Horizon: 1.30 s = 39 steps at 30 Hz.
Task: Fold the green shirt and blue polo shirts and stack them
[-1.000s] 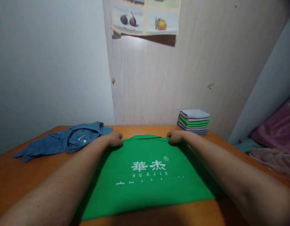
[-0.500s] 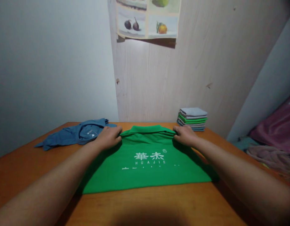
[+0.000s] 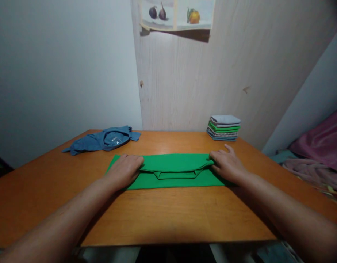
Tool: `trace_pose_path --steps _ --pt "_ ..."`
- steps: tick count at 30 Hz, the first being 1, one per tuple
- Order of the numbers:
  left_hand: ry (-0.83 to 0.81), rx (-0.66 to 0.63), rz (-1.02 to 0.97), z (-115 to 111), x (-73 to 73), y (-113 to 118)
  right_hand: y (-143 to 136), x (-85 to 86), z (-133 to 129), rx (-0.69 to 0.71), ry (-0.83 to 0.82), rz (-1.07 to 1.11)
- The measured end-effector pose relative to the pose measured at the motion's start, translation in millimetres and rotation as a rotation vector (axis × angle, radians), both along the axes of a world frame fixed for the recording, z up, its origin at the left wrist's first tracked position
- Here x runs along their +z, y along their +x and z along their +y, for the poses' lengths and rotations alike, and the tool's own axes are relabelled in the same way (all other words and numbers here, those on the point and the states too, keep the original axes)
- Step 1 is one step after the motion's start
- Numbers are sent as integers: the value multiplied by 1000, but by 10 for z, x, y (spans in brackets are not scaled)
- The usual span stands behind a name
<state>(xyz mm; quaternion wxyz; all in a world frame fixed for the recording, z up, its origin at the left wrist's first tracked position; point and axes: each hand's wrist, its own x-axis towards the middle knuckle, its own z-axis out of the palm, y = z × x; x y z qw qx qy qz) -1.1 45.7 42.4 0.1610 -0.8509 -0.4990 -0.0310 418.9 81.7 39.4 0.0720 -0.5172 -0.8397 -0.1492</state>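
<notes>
A green shirt [image 3: 168, 162] lies on the wooden table in front of me, folded over into a wide flat strip with its collar edge toward me. My left hand [image 3: 127, 168] is closed on the folded edge at the left. At the right end of the same edge, my right hand [image 3: 227, 162] pinches the cloth, with one finger sticking up. The printed front that showed before is now hidden inside the fold.
A crumpled blue shirt [image 3: 104, 139] lies at the back left of the table [image 3: 173, 215]. Folded clothes [image 3: 224, 128] stand stacked at the back right. Beyond the right edge are a pink cloth [image 3: 318, 146] and a mauve blanket [image 3: 302, 171]. A fruit poster [image 3: 176, 16] hangs on the wall.
Both hands have brought the shirt's collar edge toward me and down, folding the shirt over on itself. The lettering has gone from sight. The camera view has also shifted.
</notes>
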Motion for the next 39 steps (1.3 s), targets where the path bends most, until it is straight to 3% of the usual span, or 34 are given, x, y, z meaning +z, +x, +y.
trace_pose_path --steps 8,16,23,29,39 --pt "50 23 -56 -106 197 -12 37 64 -132 -44 84 65" --pt "46 -95 -24 -304 24 15 147 -216 -317 16 77 59" --pt "103 -91 -33 -367 104 -9 153 -128 -386 9 144 107" --pt "37 -101 -21 -417 -16 -33 182 -191 -469 25 44 95" --pt "-35 -115 -108 -512 -41 -196 336 -116 -645 7 -25 166"
